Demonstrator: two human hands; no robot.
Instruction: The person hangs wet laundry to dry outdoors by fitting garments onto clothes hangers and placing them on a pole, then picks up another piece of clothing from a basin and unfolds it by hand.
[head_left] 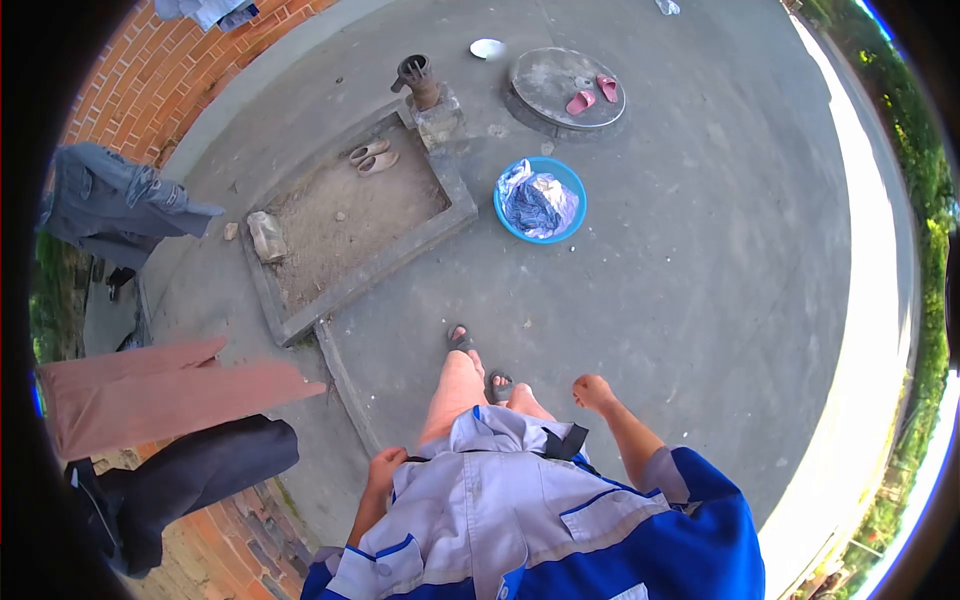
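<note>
My left hand [384,467] hangs beside the hem of my grey-and-blue jacket [500,510], its fingers loosely curled with nothing visible in them. Out to the other side, my right hand [593,392] is held away from my body, fingers curled in and no object showing. Ahead on the concrete stands a blue basin [582,207] filled with blue, white and pale purple clothes [535,205]. Neither hand touches the basin or the clothes. My feet in dark sandals [459,337] are apart, one in front of the other.
A low-walled bed [460,208] holds a pair of shoes [372,157]. At its corner rises a hand pump [418,82]. Pink slippers [581,102] lie on a round cover [545,85] near a white bowl [487,48]. Pink trousers [170,395] and dark trousers [200,475] hang left.
</note>
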